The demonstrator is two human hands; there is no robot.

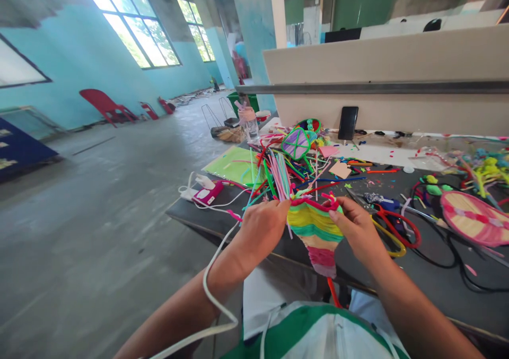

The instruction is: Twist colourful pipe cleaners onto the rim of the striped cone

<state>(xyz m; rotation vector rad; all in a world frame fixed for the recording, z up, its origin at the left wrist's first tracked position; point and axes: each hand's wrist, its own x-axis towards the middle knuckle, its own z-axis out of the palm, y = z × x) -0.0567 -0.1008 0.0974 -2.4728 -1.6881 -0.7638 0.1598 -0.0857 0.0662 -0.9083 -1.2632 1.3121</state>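
Between my hands hangs a striped pipe-cleaner craft piece (316, 226), with yellow, green, cream and magenta bands narrowing downward and a red stem below. My left hand (265, 221) is closed on its upper left edge. At the upper right edge, my right hand (353, 224) pinches it between thumb and fingers. Small pink and red twists stick up along its top. Just behind my left hand lies a bundle of pale pipe cleaners (280, 173). A white cable (209, 279) runs across my left forearm.
On the dark table (421, 295) are scissors (397, 226) with red and yellow handles, a round pink woven piece (473, 218), a purple round piece (296, 143), a magenta power bank (207, 194), a water bottle (249, 123) and a phone (348, 123) against the board.
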